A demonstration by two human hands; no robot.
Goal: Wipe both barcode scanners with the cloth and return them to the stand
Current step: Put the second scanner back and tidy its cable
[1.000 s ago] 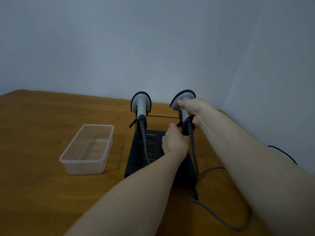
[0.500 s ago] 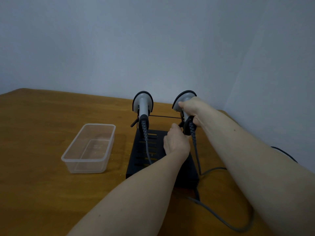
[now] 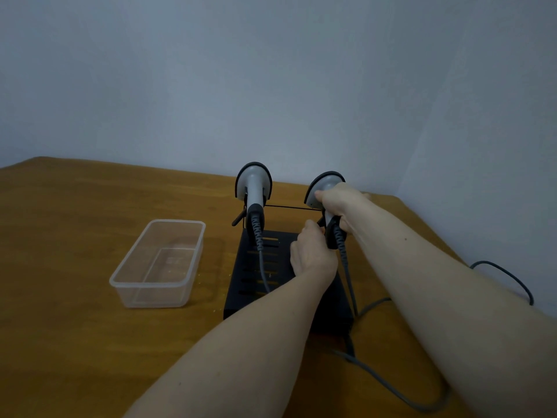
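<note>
Right hand [image 3: 340, 203] grips right scanner [image 3: 324, 188] above stand [image 3: 250, 285].

a brown wooden surface [image 3: 75, 342] carries a clear plastic tub [image 3: 159, 263] on the left, a black slotted stand [image 3: 265, 279] just to its right, and grey cables [image 3: 401, 393] trailing off the stand's near right corner.

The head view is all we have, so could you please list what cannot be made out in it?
- Cloth: none visible anywhere in the head view.
- Left hand: its back hides the fingers, so any hold is unclear.
- Right scanner: the right hand covers its handle.
- Stand: forearms hide its near right part.
- Cables: ends cut off by the frame edge.
</note>
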